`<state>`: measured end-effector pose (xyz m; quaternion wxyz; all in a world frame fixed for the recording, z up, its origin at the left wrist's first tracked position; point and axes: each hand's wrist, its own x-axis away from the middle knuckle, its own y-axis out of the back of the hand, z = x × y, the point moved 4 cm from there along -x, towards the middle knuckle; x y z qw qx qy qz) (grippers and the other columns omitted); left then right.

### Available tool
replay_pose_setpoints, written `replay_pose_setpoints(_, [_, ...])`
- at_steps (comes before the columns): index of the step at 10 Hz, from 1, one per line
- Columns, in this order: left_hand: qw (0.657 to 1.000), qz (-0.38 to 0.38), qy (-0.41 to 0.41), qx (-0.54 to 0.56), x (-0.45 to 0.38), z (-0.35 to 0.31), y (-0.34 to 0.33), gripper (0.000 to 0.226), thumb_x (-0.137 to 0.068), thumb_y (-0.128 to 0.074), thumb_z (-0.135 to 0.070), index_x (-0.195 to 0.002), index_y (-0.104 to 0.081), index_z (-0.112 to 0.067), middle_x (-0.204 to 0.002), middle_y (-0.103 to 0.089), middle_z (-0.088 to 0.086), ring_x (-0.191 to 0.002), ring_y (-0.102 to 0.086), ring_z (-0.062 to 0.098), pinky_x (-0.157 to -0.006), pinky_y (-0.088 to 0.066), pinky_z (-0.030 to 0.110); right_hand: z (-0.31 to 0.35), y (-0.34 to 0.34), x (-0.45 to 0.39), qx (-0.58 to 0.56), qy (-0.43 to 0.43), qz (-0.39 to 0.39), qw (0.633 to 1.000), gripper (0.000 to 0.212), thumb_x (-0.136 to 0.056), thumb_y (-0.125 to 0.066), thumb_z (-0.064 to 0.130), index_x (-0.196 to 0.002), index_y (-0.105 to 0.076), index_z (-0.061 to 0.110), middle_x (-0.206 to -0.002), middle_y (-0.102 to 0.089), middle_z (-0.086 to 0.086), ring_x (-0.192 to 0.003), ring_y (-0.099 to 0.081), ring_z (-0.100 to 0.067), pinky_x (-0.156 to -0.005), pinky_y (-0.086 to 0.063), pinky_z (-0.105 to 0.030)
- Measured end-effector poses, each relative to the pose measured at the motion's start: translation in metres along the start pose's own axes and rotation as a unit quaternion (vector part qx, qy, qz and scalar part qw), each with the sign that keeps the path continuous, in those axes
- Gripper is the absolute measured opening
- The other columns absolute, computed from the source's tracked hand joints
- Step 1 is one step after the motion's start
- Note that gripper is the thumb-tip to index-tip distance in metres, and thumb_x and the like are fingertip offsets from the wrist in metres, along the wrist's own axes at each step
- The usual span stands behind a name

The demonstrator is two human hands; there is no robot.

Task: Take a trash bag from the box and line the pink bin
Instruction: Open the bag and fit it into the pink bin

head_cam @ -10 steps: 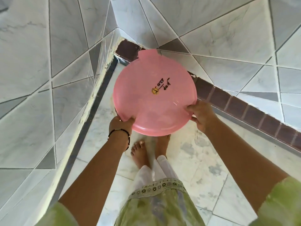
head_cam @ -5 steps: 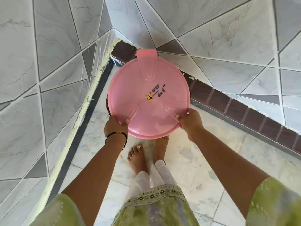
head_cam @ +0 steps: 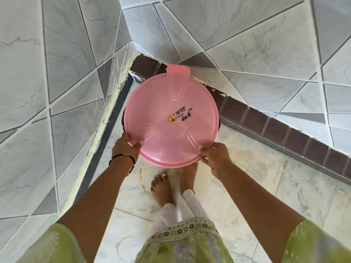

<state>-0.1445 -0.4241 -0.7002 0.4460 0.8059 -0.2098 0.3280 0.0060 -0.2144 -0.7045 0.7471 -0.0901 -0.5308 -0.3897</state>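
Lid: pink lid [head_cam: 171, 118] lies flat over the bin in the tiled corner (bin body mostly hidden).
Left hand [head_cam: 126, 147]: clamped on the near-left rim.
Right hand [head_cam: 215, 156]: clamped on the near-right rim.

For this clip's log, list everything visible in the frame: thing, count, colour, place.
lid: one, pink, round, held over the floor corner, tab pointing at the wall
sticker: one, yellow, middle of the lid, black handwriting beside it
dark rim: a sliver under the lid's right edge; what it belongs to cannot be told
wall tiles: many, grey marbled, left and right walls
skirting tiles: one row, dark brown, foot of the right wall
floor: pale marbled tiles
bracelet: one, black beads, left wrist
left hand: gripping the lid's near edge
right hand: gripping the lid's near edge
feet: two, bare, below the lid
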Motion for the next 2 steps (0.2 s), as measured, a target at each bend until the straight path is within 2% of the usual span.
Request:
replay_pose_setpoints(1, [1.0, 0.007, 0.024, -0.008, 0.008, -0.002, 0.005, 0.051, -0.085, -0.063, -0.029, -0.121, -0.045, 0.002, -0.122, -0.054, 0.023, -0.112, -0.053, 0.041, -0.092, -0.044, 0.046, 0.003, 0.008, 0.006, 0.04, 0.007, -0.01, 0.999, 0.024, -0.079, -0.07, 0.007, -0.096, -0.053, 0.007, -0.094, -0.054, -0.001, -0.097, -0.056, -0.029, -0.092, -0.05, -0.043])
replay_pose_setpoints(2, [0.999, -0.015, 0.016, 0.046, 0.04, -0.011, 0.019, 0.059, -0.087, -0.06, -0.025, -0.138, -0.035, -0.007, -0.141, -0.044, 0.016, -0.127, -0.045, 0.034, -0.105, -0.038, 0.046, 0.013, 0.028, 0.033, 0.077, 0.044, -0.009, 0.996, 0.052, -0.079, -0.07, 0.011, -0.125, -0.047, 0.01, -0.113, -0.055, -0.002, -0.113, -0.054, -0.028, -0.098, -0.046, -0.046])
